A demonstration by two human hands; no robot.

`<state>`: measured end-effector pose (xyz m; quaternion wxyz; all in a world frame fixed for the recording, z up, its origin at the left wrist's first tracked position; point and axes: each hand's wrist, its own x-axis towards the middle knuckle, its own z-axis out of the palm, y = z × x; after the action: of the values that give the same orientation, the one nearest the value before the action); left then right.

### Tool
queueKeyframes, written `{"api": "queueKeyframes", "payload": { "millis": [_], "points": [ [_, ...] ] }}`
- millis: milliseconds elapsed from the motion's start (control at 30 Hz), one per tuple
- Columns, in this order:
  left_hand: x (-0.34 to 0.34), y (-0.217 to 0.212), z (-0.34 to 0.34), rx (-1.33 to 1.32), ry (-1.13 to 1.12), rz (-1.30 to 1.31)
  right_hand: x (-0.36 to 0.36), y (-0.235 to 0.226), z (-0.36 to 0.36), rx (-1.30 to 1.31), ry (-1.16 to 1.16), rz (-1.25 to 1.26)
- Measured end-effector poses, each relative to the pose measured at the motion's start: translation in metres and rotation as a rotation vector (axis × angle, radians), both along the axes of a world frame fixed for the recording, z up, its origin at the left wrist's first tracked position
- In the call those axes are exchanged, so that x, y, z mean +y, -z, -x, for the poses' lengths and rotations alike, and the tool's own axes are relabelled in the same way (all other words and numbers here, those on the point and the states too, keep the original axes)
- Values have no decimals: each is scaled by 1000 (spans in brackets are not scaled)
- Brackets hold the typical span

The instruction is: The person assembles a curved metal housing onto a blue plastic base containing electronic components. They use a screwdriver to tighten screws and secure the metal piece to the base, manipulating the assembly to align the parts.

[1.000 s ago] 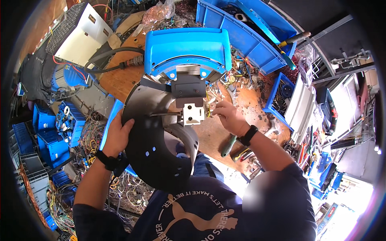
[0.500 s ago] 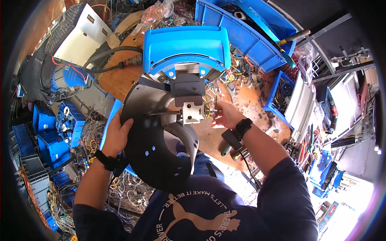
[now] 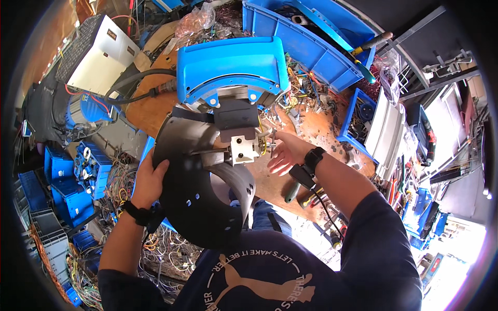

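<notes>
A large black curved metal shell (image 3: pixel 179 192), shaped like an open ring with several small holes, stands tilted in front of me. My left hand (image 3: pixel 148 182) grips its left rim, thumb on the near face and fingers hidden behind. Joined to its upper part is a blue curved housing (image 3: pixel 232 65) with a dark bracket (image 3: pixel 236 116). Below the bracket sits a small white block (image 3: pixel 244 149) with two dark holes, wires and a thin metal rod. At the block's right side, my right hand (image 3: pixel 289 151) has thumb and forefinger closed around a small metal part; the other fingers are loosely curled.
A wooden bench (image 3: pixel 316 137) is strewn with scraps. Behind it stands a blue crate (image 3: pixel 306 49) with tools; a smaller blue tray (image 3: pixel 358 116) is at right. A white box (image 3: pixel 101 57) stands far left, with blue bins (image 3: pixel 70 199) and tangled wires (image 3: pixel 171 264) below.
The blue housing and white block appear slightly further left in view. My right hand stays by the block, its lower fingers a little more extended. My left hand keeps its grip.
</notes>
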<state>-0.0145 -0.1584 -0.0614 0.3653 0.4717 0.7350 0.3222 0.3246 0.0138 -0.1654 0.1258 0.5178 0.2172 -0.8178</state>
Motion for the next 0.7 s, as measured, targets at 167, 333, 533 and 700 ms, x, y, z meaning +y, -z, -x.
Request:
{"api": "queueKeyframes", "payload": {
  "millis": [167, 333, 533, 700],
  "points": [
    [2, -5, -4, -78, -57, 29, 0, -3, 1, 2, -80, 59],
    [2, -9, -5, -41, -48, 50, -1, -3, 1, 71, -63, 84],
    [3, -8, -6, -24, -27, 46, -12, 0, 7, -49, 36, -114],
    [0, -6, -6, -56, -56, 44, -21, -12, 9, -159, 26, -555]
  ]
}}
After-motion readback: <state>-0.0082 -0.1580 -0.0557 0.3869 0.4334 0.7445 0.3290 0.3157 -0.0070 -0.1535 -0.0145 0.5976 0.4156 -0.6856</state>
